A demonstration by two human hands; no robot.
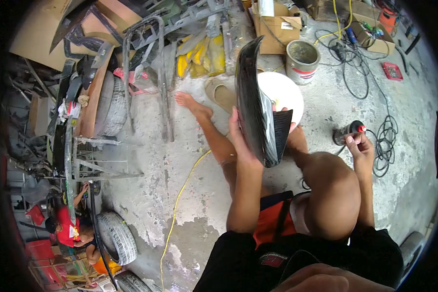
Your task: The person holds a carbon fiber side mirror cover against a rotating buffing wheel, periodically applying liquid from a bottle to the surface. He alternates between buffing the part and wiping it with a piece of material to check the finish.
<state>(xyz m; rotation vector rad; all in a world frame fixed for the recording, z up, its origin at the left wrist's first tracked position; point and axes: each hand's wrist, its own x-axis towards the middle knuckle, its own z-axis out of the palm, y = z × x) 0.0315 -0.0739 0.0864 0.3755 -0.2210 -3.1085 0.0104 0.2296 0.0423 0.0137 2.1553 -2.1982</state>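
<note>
My left hand [241, 138] grips a long, glossy black curved panel [255, 102] and holds it upright in front of me. Behind the panel lies a white round disc [284, 92] on the floor. My right hand [359, 146] reaches out to the right and holds a small black power tool [348, 131] with a red tip, its cable trailing off to the right. I sit on the concrete floor with my bare legs stretched forward, one knee [333, 192] raised.
A paint bucket [301, 61] and cardboard boxes [277, 24] stand ahead. Tangled cables [382, 136] lie at right, a yellow cord [180, 199] crosses the floor. Tyres [117, 236], metal frames and scrap pile up at left, where a person in red [65, 226] crouches.
</note>
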